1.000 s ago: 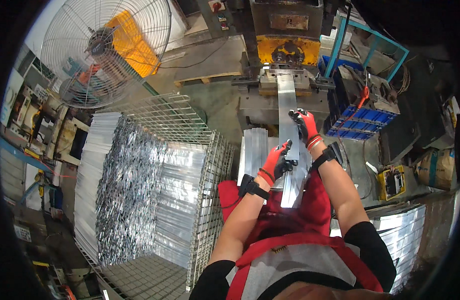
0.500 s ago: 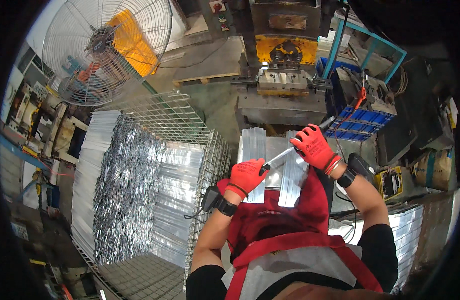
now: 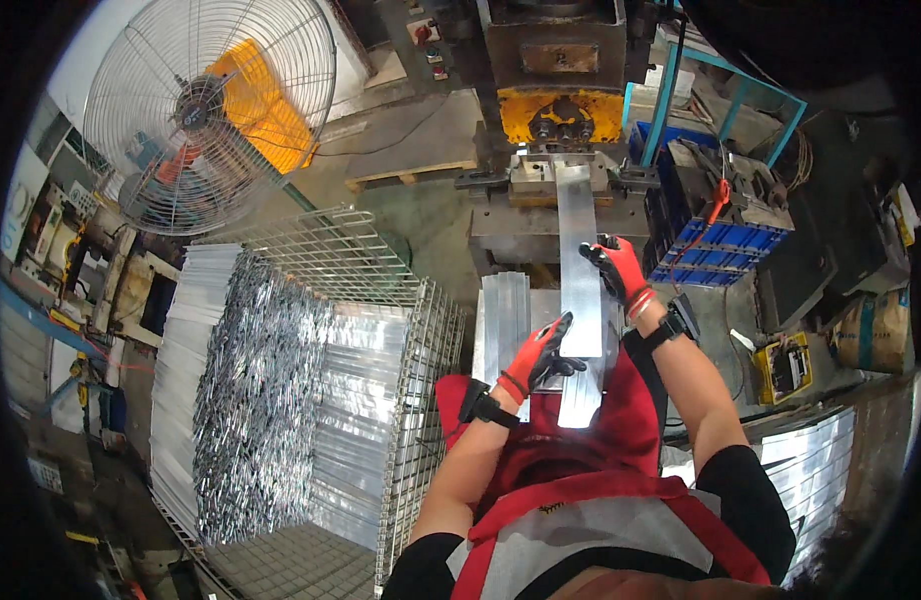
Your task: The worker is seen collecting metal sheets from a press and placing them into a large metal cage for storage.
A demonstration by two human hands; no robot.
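Note:
A flat, shiny metal strip [image 3: 581, 290] lies lengthwise ahead of me, its far end at the die block of the press [image 3: 531, 178]. My left hand [image 3: 539, 358], in a red glove with dark fingers, is closed at the strip's near left edge, thumb on top and fingers partly hidden. Farther up, my right hand [image 3: 621, 268], gloved alike, pinches the right edge. Beneath the held strip a stack of metal strips [image 3: 579, 405] shows its near end. To the left, another stack of strips [image 3: 506, 320] lies beside it.
A wire cage [image 3: 421, 350] packed with metal strips [image 3: 266, 400] stands at my left, below a large fan [image 3: 206, 110]. Blue crates [image 3: 706, 250] carrying tools are right of the press. A yellow box [image 3: 784, 366] sits at the right, near a brown sack [image 3: 871, 335].
The strip has turned from slanting edge-on between my hands to lying flat, pointing away into the press. My left hand moved right and nearer to me; my right hand shifted slightly left.

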